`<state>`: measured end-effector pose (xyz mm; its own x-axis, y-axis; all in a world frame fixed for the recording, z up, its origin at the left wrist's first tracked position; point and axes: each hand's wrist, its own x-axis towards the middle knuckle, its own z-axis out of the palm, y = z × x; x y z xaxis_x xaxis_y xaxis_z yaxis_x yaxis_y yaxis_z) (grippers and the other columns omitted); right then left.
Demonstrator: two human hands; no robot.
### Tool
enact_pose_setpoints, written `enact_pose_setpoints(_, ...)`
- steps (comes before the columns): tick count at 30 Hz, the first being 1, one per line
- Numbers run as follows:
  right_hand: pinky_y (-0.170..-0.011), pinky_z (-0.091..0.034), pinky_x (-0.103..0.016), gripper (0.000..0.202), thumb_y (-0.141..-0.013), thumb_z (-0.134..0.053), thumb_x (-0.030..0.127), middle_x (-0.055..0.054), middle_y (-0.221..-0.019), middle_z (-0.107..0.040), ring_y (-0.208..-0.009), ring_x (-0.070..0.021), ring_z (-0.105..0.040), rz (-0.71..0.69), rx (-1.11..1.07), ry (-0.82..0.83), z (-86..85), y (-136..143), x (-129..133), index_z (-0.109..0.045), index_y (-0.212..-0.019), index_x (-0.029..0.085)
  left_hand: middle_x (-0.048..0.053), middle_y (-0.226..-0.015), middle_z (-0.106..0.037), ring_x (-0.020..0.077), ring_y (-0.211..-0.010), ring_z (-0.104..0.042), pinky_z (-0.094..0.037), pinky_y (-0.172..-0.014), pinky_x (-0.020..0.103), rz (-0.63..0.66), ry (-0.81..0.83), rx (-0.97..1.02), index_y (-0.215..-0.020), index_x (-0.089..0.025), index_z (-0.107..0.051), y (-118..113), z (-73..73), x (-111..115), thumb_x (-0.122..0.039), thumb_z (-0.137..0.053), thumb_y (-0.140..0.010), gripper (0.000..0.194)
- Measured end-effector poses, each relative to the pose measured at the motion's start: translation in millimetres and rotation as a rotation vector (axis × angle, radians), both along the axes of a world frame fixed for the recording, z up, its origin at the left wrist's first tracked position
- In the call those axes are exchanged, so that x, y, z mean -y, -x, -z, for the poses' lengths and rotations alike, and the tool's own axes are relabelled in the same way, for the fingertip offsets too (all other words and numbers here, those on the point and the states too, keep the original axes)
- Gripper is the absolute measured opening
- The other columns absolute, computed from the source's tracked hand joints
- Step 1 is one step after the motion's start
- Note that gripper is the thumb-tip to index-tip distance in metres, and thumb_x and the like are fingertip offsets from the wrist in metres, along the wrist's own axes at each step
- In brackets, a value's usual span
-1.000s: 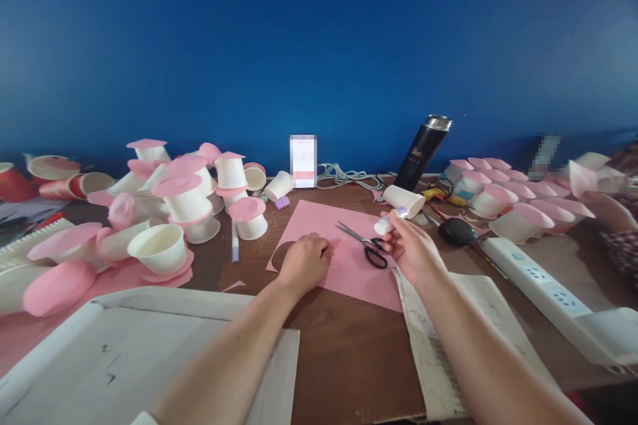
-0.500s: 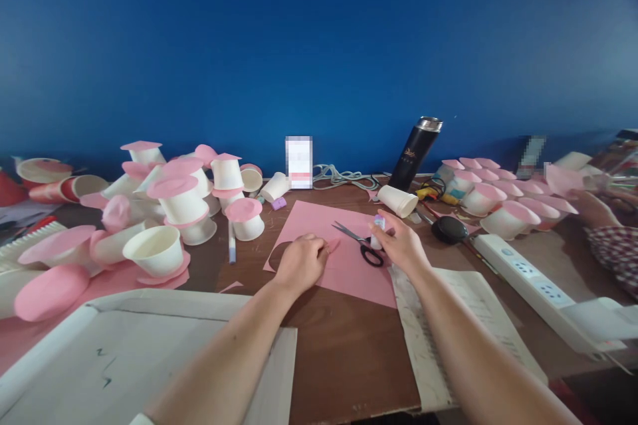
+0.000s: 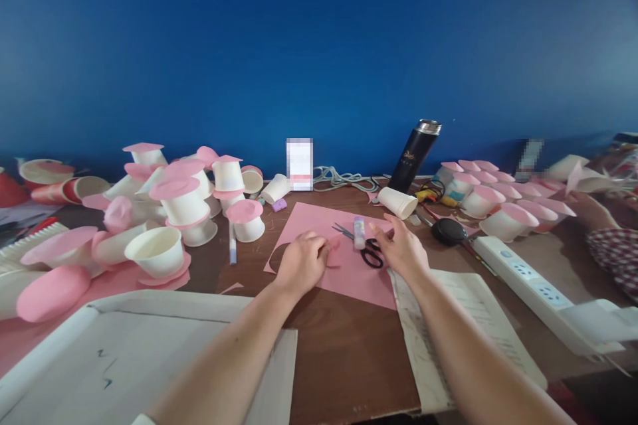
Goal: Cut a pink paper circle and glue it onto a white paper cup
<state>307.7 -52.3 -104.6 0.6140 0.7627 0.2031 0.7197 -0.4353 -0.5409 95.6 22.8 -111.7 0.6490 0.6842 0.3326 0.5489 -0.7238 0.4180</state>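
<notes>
My left hand (image 3: 304, 261) is closed, pinching a small pink paper piece (image 3: 335, 255) above a large pink paper sheet (image 3: 356, 284). A round cut-out notch shows beside the wrist at the sheet's left edge. A purple and white glue stick (image 3: 359, 234) lies across black-handled scissors (image 3: 371, 254) on the sheet. Just right of the scissors, my right hand (image 3: 403, 246) has thumb and fingers apart and holds nothing. The fingertips of my left hand are partly hidden from view.
White paper cups with pink paper discs (image 3: 174, 202) crowd the left. More such cups (image 3: 513, 212) stand at right, near a power strip (image 3: 528, 279) and a co-worker's sleeve (image 3: 613, 255). A black flask (image 3: 411, 159) leans by the wall; a white box lid (image 3: 149, 352) lies front left.
My right hand has let go of the glue stick, which now lies over the scissors, and has drawn slightly right. My left hand keeps its place, the pink piece tilted a little lower.
</notes>
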Motion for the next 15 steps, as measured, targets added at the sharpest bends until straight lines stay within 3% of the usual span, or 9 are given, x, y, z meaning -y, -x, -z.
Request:
enact_pose_setpoints(2,-0.067,-0.043,-0.032,0.049,-0.084,-0.048,0.06,-0.005,-0.077,-0.067,-0.072,-0.0225,-0.061,-0.053,-0.052,-0.193,-5.5,11.0,4.6,-0.062,-0.112,0.022,0.007,-0.087,-0.061,0.0183,-0.083,-0.056,-0.041,-0.075,0.03,-0.005,-0.105,0.008,-0.085,-0.019,-0.065,0.4,-3.4,3.4,-0.032,-0.036,-0.096,0.034)
enact_pose_setpoints(4,-0.059,-0.04,-0.027,0.043,-0.084,-0.05,0.06,-0.002,-0.065,-0.062,-0.061,-0.0168,-0.056,-0.205,-0.222,-0.3,-10.5,24.7,9.2,-0.066,-0.085,0.02,0.007,-0.09,-0.061,0.02,-0.086,-0.054,-0.04,-0.079,0.033,0.005,-0.232,-0.021,-0.095,-0.02,-0.066,0.6,-8.0,8.1,-0.028,-0.034,-0.096,0.033)
enact_pose_setpoints(6,-0.049,-0.034,-0.025,0.046,-0.084,-0.05,0.061,0.0,-0.056,-0.056,-0.05,-0.0125,-0.048,-0.359,-0.462,-0.267,-13.3,37.8,12.3,-0.065,-0.073,0.018,0.008,-0.09,-0.061,0.0216,-0.086,-0.053,-0.04,-0.079,0.036,0.01,-0.339,-0.081,-0.103,-0.022,-0.064,0.6,-13.2,13.2,-0.025,-0.035,-0.096,0.03)
enact_pose_setpoints(8,-0.045,-0.028,-0.024,0.048,-0.082,-0.052,0.062,0.001,-0.054,-0.054,-0.045,-0.0096,-0.041,-0.425,-0.641,-0.211,-13.3,47.3,12.8,-0.066,-0.071,0.017,0.009,-0.093,-0.061,0.0228,-0.087,-0.053,-0.039,-0.078,0.037,0.01,-0.403,-0.128,-0.106,-0.021,-0.063,0.4,-17.9,17.8,-0.023,-0.036,-0.095,0.029)
enact_pose_setpoints(12,-0.04,-0.018,-0.022,0.042,-0.076,-0.062,0.058,0.002,-0.052,-0.05,-0.042,-0.007,-0.032,-0.372,-0.915,-0.192,-7.3,53.8,8.7,-0.063,-0.066,0.017,0.01,-0.097,-0.061,0.0242,-0.09,-0.054,-0.041,-0.078,0.038,0.054,-0.426,-0.119,-0.107,-0.021,-0.062,0.3,-22.2,23.2,-0.023,-0.037,-0.095,0.029)
enact_pose_setpoints(15,-0.04,-0.014,-0.021,0.036,-0.072,-0.069,0.048,0.005,-0.049,-0.046,-0.041,-0.0056,-0.027,-0.317,-1.081,-0.24,-4.2,52.3,5.9,-0.055,-0.059,0.018,0.009,-0.101,-0.061,0.0239,-0.094,-0.054,-0.042,-0.083,0.039,0.079,-0.397,0.0,-0.117,-0.022,-0.059,0.1,-19.9,23.2,-0.021,-0.037,-0.094,0.031)
